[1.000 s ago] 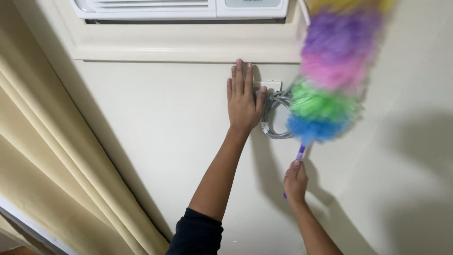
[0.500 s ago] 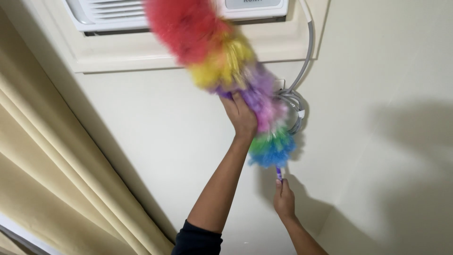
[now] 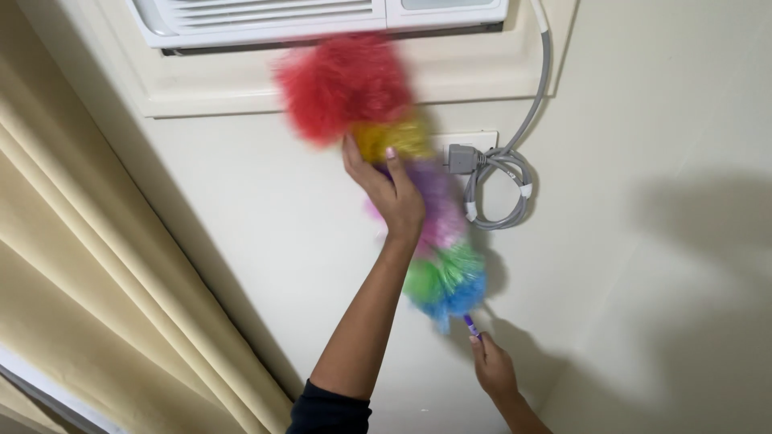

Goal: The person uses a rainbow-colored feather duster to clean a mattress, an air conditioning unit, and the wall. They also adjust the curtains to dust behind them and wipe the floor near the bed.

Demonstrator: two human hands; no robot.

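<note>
Since half a second ago the duster (image 3: 386, 161) has swung further left; its red tip now lies just under the air conditioner (image 3: 322, 20), blurred by motion. I see the right hand (image 3: 492, 368) low in view, fingers wrapped shut round the purple handle (image 3: 470, 325). Left hand (image 3: 390, 189) is raised against the wall (image 3: 241, 209), fingers straight and together, gripping nothing, in front of the duster's yellow and purple bands. Grey cable (image 3: 503, 189) hangs coiled from the outlet (image 3: 466, 149) just right of the duster. Curtain (image 3: 88, 265) at left.
</note>
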